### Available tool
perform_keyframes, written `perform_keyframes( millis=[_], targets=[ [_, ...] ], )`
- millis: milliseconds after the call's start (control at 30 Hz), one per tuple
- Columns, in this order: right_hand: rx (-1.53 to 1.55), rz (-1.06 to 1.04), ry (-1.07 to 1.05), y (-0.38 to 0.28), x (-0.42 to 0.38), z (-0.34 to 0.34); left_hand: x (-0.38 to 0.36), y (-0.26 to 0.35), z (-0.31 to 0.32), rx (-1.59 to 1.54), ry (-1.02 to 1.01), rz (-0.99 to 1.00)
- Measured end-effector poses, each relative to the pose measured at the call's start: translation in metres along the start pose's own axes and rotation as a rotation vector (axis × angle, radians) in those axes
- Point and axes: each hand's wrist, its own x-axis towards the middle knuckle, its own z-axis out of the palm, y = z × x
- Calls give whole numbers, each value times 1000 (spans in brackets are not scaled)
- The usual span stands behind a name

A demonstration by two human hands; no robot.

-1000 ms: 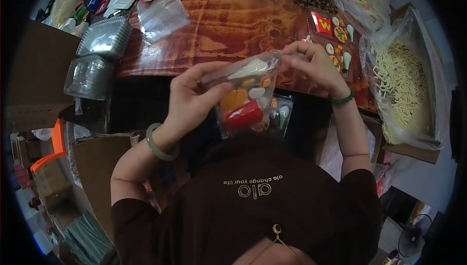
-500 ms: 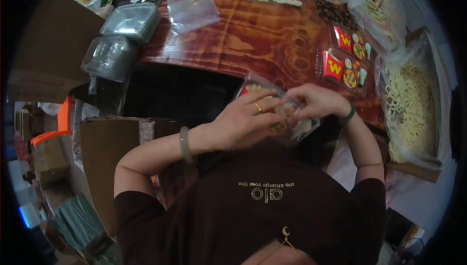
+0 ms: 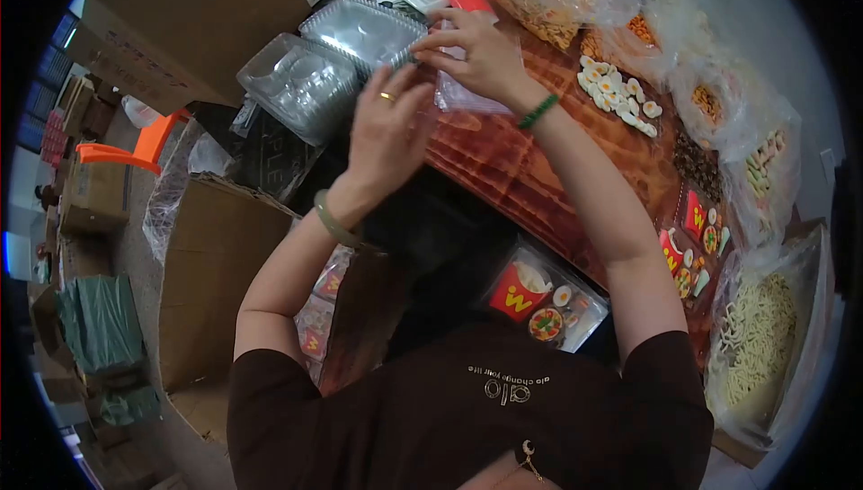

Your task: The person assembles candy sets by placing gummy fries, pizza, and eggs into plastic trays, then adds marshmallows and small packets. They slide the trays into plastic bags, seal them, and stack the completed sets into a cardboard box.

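My left hand point(image 3: 387, 135), with a ring and a pale bangle, is slightly blurred beside the stacks of clear plastic trays point(image 3: 360, 31). Its fingers are apart and nothing shows in them. My right hand point(image 3: 476, 57), with a green bracelet, reaches to the right edge of those stacks, fingers spread and no object visible in them. Whether the fingertips touch the plastic I cannot tell. Against my shirt rests a clear pack point(image 3: 575, 310) holding a red fries carton point(image 3: 520, 290), a small egg piece and a round food piece; neither hand is on it.
On the wooden table point(image 3: 485, 162) are a flat plastic bag, egg pieces point(image 3: 618, 99) and two more packs at the right. Bags of small pieces line the far edge. A box of pale strands point(image 3: 760, 337) stands at right, open cardboard boxes point(image 3: 216, 283) at left.
Both hands have left the clear pack and moved up and left to the trays. The pack now lies against my shirt. The view has turned toward the left.
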Motion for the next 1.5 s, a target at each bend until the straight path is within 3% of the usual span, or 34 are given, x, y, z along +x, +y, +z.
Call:
perform_keyframes(
  millis=[67,100,167,233,333,700,767,833,900,1000,1067,1133,1167,1233,1267,1333,1367,1433,1467,1500],
  targets=[
    [-10,15,8,3,24,42,2,-37,-18,297,15,-151],
    [-41,123,-81,0,33,55,1,-52,-26,466,-27,-230],
    [-68,222,-174,-5,45,65,-12,-83,-28,502,-66,-286],
    [-98,457,-337,-15,53,63,-19,-92,-31,507,-149,-400],
    [97,450,-285,6,56,79,-25,-97,-27,457,-148,-400],
    [290,409,-283,25,54,89,-16,-89,-35,480,-172,-385],
    [-60,337,-353,-10,59,69,-10,-86,-32,541,-166,-357],
    [-164,347,-390,-22,65,81,-1,-91,-24,365,-205,-113],
    [-274,356,-416,-29,66,87,9,-90,-17,396,-280,-124],
    [-264,282,-123,-31,49,88,17,-89,-16,365,-357,-171],
    [-274,230,-37,-23,45,72,22,-91,-18,302,-363,-200],
    [-234,112,79,-21,41,33,34,-86,-25,137,246,-103],
    [-184,75,49,-20,37,5,45,-85,-33,163,366,-78],
    [42,38,-114,-16,26,-61,68,-67,-47,57,511,-216],
    [218,42,-239,-15,18,-96,79,-78,-43,-128,471,-247],
    [545,214,-511,-20,-4,-164,99,-66,-32,-773,150,-429],
    [636,153,-538,-4,-21,-181,105,-65,-19,-1077,-67,-403],
    [603,348,-604,-23,-52,-234,118,-36,1,-1458,-528,-347],
    [632,416,-637,-25,-69,-254,119,-12,17,-1585,-670,-309],
    [428,452,-564,-25,-91,-269,119,8,35,-1611,-738,-352]
  ],
)
